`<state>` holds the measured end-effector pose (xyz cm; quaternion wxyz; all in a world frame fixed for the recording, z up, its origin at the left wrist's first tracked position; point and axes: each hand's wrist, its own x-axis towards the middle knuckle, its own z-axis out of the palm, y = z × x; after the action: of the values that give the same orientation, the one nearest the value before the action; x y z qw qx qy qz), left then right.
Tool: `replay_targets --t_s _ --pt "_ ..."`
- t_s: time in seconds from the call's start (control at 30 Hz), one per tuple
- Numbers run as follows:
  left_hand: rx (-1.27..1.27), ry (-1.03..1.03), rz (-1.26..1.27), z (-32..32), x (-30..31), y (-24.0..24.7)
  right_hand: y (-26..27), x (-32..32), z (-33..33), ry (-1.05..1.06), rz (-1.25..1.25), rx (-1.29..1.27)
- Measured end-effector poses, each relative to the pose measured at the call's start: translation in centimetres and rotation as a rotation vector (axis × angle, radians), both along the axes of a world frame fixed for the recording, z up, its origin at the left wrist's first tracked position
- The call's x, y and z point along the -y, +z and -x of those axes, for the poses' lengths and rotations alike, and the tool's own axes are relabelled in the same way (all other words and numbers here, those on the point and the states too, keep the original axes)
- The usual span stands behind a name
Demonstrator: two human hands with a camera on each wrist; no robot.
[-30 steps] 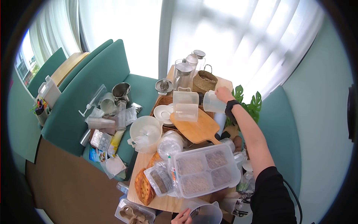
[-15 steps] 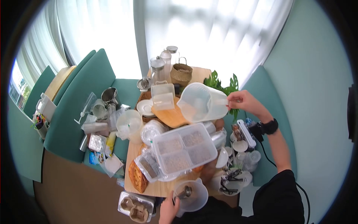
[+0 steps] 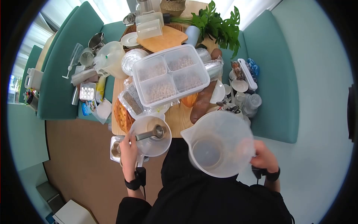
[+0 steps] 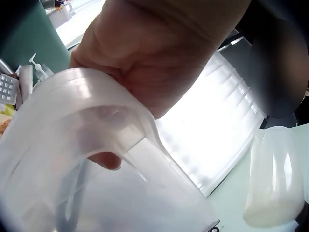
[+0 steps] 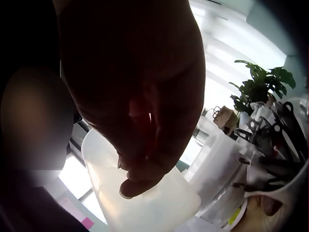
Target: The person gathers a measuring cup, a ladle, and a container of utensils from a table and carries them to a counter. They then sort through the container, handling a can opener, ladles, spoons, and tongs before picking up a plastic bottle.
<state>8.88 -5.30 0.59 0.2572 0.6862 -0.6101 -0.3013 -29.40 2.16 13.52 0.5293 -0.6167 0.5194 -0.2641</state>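
In the head view, my left hand (image 3: 128,155) grips the rim of a clear plastic jug (image 3: 154,147) at the table's front edge. A metal tool with a round cup end (image 3: 159,131) lies inside that jug; whether my fingers touch its handle I cannot tell. The left wrist view has the hand (image 4: 149,53) over the jug wall (image 4: 82,96), thumb tip showing through. My right hand (image 3: 265,156) holds a larger translucent jug (image 3: 223,138) by its handle side, its mouth facing up, over my lap. Dark in the right wrist view, that hand (image 5: 135,96) has curled fingers against the jug (image 5: 164,208).
A lidded four-compartment box (image 3: 169,74) sits mid-table, bread (image 3: 122,115) to its left. Behind are a wooden board (image 3: 164,39) and a leafy plant (image 3: 220,24). Cups and utensils (image 3: 238,93) crowd the right; a pump, pot and packages (image 3: 87,91) cover the left bench.
My right hand has brought the large jug from the table's back right toward my body. The head view has tilted down. The left hand still holds its jug.
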Motion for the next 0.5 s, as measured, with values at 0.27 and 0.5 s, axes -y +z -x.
replay_targets --t_s 0.27,0.5 --pt "0.031 0.014 -0.085 0.7 0.6 1.3 -14.6 -2.2 -4.3 0.065 0.015 0.013" --pt "0.053 -0.064 -0.139 0.1 -0.4 1.0 -23.6 -1.9 -6.2 0.075 0.175 -0.036"
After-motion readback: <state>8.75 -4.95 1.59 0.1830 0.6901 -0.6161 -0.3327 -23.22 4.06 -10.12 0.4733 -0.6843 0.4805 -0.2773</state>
